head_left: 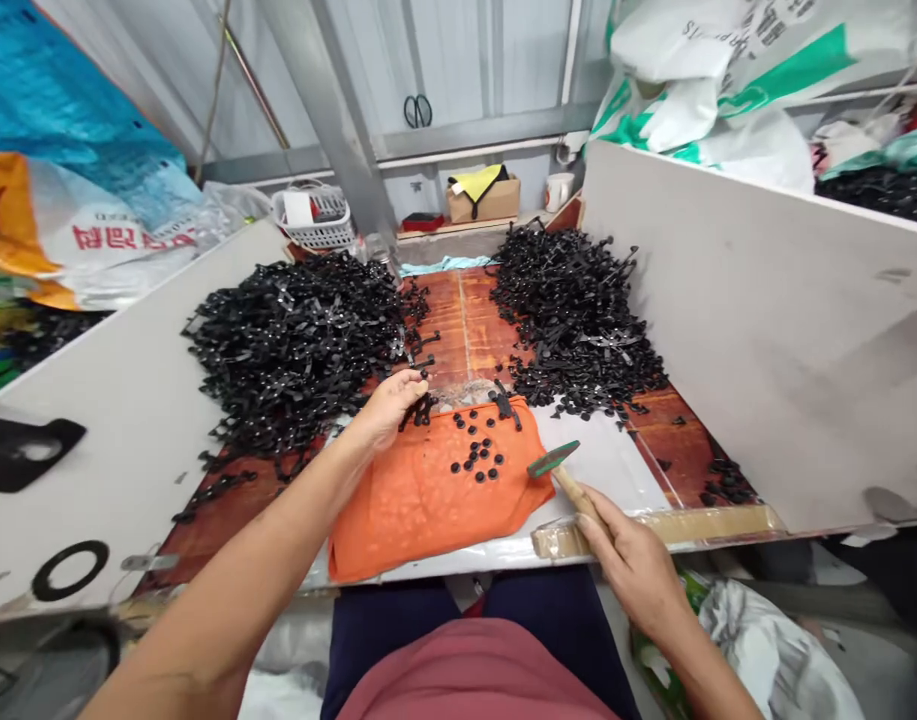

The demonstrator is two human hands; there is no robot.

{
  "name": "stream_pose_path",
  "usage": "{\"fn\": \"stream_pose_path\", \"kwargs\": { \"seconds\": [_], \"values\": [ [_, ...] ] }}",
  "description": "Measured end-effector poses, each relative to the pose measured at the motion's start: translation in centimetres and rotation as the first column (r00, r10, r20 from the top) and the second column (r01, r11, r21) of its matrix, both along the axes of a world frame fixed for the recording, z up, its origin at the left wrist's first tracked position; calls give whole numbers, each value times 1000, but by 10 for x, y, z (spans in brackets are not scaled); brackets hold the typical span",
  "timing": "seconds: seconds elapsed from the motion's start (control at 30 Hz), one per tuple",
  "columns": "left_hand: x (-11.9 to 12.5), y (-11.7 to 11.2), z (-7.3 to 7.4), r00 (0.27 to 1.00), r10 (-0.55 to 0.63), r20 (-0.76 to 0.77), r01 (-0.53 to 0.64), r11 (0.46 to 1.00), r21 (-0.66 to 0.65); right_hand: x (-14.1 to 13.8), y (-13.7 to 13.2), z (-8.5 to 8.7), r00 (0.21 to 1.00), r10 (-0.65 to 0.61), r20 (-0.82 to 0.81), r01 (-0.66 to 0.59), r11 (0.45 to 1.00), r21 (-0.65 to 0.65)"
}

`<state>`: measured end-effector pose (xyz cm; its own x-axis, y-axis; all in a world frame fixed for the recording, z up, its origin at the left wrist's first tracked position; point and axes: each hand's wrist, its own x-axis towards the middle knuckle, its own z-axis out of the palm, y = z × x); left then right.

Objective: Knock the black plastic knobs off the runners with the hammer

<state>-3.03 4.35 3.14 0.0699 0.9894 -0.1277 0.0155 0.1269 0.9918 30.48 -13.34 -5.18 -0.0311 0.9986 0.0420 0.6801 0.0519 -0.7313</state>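
Observation:
My right hand (634, 565) is wrapped round the wooden handle of a hammer (554, 458), whose narrow green head hangs over the right edge of a folded orange cloth (405, 510). At the cloth's far left corner, the fingers of my left hand (398, 402) pinch a small black part (423, 376). A few more black parts (420, 410) lie just below those fingers. Several small round black pieces (474, 452) are scattered on the middle of the cloth. Near its far right corner rests a small clump of black strip-like parts (505, 402).
Large heaps of black parts stand at left (300, 340) and right (578, 310) on the wood-patterned tabletop (458, 320). Pale boards (728, 330) wall in both sides. A taped cardboard strip (698, 525) runs along the front edge. A white basket (315, 220) and mug (558, 192) stand behind.

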Motion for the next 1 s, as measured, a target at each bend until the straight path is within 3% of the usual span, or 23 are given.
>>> {"fn": "stream_pose_path", "kwargs": {
  "seconds": [0.17,0.33,0.47,0.6,0.77,0.87,1.0],
  "values": [
    [-18,-16,0,998,7,66,-3,998,-58,-1,-3,0,1000,-18,5,18,1000,5],
    [-24,-38,0,994,17,-112,-10,998,67,4,10,3,997,-26,-72,22,999,-49],
    [-26,-60,-5,975,6,-222,11,997,77,-2,46,26,999,-22,-30,23,999,26],
    [-24,-81,-11,989,-95,-110,85,993,-87,-27,96,44,996,-12,90,3,995,96],
    [-15,-97,-16,990,-126,63,134,982,-132,-61,140,41,988,3,157,-25,990,141],
    [-11,-102,-17,984,-120,134,137,982,-127,-64,142,39,986,-12,169,-16,987,161],
    [-6,-108,-18,976,-110,186,138,980,-147,-56,113,54,982,-91,168,43,961,273]
  ]
}}
